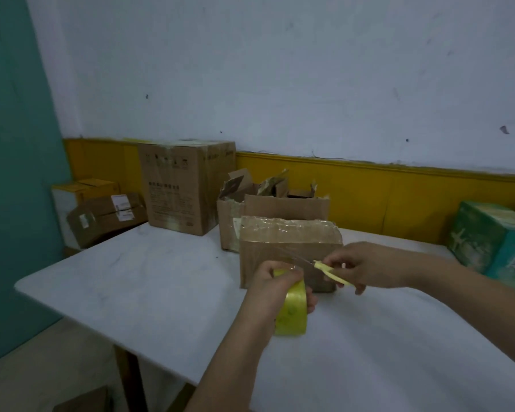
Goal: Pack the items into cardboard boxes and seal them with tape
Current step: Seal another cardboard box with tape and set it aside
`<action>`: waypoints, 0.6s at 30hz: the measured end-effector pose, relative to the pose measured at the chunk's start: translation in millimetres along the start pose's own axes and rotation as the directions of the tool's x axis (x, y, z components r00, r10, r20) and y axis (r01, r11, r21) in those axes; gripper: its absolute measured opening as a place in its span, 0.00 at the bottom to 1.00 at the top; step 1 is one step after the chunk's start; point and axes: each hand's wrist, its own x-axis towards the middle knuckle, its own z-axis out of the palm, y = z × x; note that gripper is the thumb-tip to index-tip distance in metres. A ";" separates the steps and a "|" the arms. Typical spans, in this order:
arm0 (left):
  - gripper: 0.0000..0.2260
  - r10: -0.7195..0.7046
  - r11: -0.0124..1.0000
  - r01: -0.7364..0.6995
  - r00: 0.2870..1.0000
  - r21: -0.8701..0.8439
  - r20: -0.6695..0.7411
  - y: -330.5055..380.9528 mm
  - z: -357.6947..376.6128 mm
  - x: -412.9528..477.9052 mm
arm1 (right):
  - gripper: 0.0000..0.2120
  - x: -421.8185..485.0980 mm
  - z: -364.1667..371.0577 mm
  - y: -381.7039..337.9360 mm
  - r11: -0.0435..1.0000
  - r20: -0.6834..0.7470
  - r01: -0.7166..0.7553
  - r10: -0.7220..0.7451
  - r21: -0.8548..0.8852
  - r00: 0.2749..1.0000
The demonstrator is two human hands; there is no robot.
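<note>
Nearest: left hand (pixel 275 288), fingers curled round one yellow tape roll (pixel 292 310), held on edge just above the white table (pixel 131 286). Just right of it: right hand (pixel 366 269), pinching one small yellow cutter (pixel 332 272) between thumb and fingers, tip aimed left. Clear tape strip (pixel 298 257) stretched from the roll up to the box, cutter tip right at it; cannot tell if touching.

Directly behind both hands: one small cardboard box (pixel 283 242), flaps closed, clear tape wrinkled over the top, standing on the table. Left hand in front of its lower left corner, right hand in front of its right edge.

Behind that, touching or nearly so: open boxes with torn flaps up, counted as two, a wider one (pixel 286 205) and a narrower one (pixel 229 221) on its left; boundary between them not clear.

Further back left: one tall closed carton (pixel 185 188) with printed text, on the table's far corner by the wall.

Far left, off the table and lower: one flat brown parcel (pixel 107 215) with white labels, tilted, and one yellow-and-white box (pixel 81 188) behind it.

Far right edge: one green printed carton (pixel 488 239).
</note>
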 end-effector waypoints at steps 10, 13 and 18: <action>0.10 0.035 0.999 -0.035 0.999 -0.015 0.023 16.6 -44.8 -20.5 | 0.13 -2.2 71.2 -8.7 0.740 -0.316 -0.312 0.141 -0.596 0.938; 0.11 0.073 0.992 -0.079 0.996 0.097 0.060 19.3 -51.1 -30.5 | 0.14 12.8 70.7 -38.7 0.925 -0.534 -0.173 -0.036 -0.337 0.845; 0.05 0.205 0.949 -0.212 0.977 0.234 0.055 21.4 -63.5 -40.8 | 0.11 38.5 76.9 -99.2 0.992 -0.408 0.106 -0.069 0.069 0.911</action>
